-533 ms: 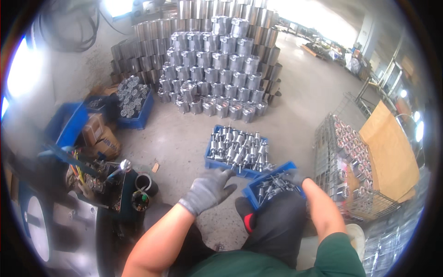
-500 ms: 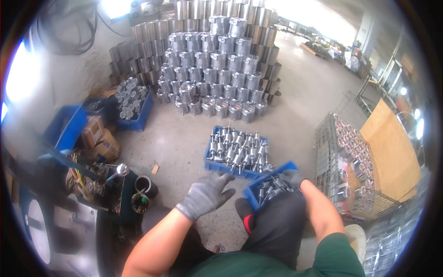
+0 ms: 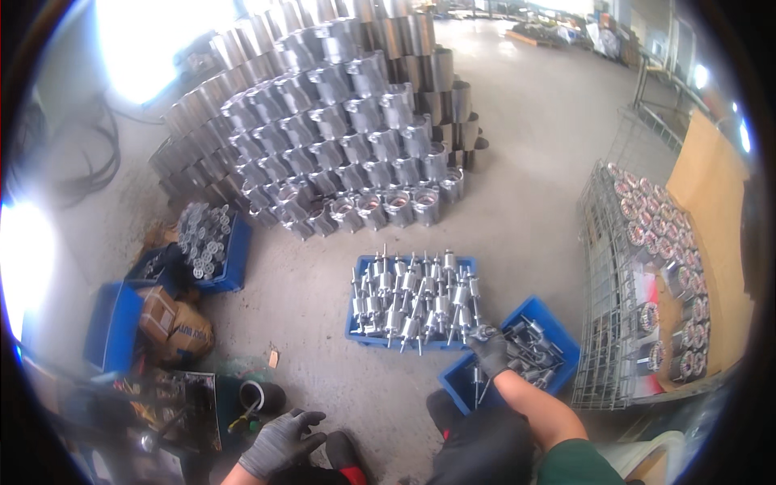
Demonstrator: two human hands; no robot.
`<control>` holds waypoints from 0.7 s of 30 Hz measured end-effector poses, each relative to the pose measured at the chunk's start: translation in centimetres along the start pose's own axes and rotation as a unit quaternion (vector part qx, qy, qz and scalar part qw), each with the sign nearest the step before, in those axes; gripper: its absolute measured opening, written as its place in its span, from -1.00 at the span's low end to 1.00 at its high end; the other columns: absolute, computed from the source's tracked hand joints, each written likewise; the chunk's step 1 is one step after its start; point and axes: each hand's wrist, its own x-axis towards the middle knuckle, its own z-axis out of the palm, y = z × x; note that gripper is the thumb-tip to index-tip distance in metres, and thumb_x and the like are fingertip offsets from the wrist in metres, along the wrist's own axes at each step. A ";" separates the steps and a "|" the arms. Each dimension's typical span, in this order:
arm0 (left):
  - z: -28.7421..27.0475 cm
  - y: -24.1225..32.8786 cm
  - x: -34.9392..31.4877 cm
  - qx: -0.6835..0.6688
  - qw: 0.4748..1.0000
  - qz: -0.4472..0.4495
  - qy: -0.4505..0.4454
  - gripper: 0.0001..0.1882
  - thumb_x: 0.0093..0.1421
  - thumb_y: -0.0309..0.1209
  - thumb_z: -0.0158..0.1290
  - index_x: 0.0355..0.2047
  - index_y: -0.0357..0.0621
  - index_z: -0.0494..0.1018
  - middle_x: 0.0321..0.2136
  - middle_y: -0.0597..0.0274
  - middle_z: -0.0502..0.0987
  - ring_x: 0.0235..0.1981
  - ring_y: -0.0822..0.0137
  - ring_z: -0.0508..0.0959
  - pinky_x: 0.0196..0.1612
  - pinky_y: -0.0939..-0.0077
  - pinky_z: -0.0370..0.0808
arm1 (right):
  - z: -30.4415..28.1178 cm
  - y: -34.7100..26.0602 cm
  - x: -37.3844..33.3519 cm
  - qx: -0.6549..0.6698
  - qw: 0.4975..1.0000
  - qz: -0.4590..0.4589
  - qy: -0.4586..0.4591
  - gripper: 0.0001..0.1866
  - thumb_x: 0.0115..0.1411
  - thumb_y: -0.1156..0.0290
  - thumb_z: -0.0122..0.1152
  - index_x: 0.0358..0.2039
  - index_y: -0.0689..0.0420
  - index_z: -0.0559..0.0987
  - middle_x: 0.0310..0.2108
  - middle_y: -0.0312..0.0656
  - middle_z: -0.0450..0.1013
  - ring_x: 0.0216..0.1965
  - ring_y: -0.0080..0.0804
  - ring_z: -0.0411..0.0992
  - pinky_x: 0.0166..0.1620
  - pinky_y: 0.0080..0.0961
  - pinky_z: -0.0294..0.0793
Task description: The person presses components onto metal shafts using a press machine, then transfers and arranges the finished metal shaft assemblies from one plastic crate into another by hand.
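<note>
I'm likely picking shafted parts [image 3: 442, 305] from blue bins [image 3: 558, 330]; my right hand [image 3: 489, 353] curls where bins meet, hold unclear; my left hand [image 3: 280, 444] hangs loose, seemingly empty; lifting calls for firm pinching

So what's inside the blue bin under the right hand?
Inside the blue bin lie metal parts with shafts. The right hand and forearm hide some of the bin; anything beneath the top layer cannot be seen.

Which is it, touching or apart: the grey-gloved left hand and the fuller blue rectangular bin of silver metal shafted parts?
Apart: the head view shows bare grey floor between the left hand and the blue bin.
</note>
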 end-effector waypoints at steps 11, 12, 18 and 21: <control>5.9 10.0 27.1 0.103 0.946 0.297 0.071 -0.54 0.28 -0.21 0.20 0.12 -0.13 0.47 -0.04 -0.04 0.54 0.04 -0.10 0.52 0.09 0.03 0.50 | 3.2 -24.6 -1.4 -0.305 0.934 -0.149 0.110 -0.53 0.17 0.18 0.47 0.03 -0.02 0.49 -0.15 -0.31 0.52 -0.17 -0.44 0.54 -0.01 -0.25 0.60; 7.7 12.8 30.0 0.128 0.939 0.315 0.046 -0.52 0.30 -0.19 0.18 0.15 -0.13 0.46 0.02 -0.04 0.53 0.11 -0.09 0.49 0.16 0.05 0.47 | 2.2 -26.0 -0.6 -0.318 0.930 -0.138 0.124 -0.53 0.17 0.18 0.47 0.03 -0.02 0.49 -0.15 -0.31 0.52 -0.17 -0.44 0.54 -0.01 -0.25 0.60; 17.8 19.3 39.2 0.357 0.854 0.377 -0.028 -0.33 0.32 0.00 0.07 0.33 -0.07 0.37 0.35 0.04 0.36 0.47 -0.01 0.16 0.51 -0.14 -0.04 | -1.6 -23.3 4.2 0.304 0.949 0.015 0.081 -0.58 0.17 0.15 0.43 0.00 -0.11 0.51 -0.44 -0.40 0.50 -0.49 -0.51 0.49 -0.37 -0.37 0.53; 20.4 19.4 39.7 0.441 0.808 0.386 -0.066 -0.32 0.31 0.09 0.03 0.30 -0.05 0.43 0.35 0.08 0.37 0.49 -0.02 0.13 0.51 -0.25 -0.14 | -4.5 -18.9 4.1 0.201 0.960 0.144 0.135 -0.61 0.18 0.20 0.40 -0.02 -0.08 0.50 -0.49 -0.40 0.46 -0.58 -0.55 0.40 -0.48 -0.41 0.48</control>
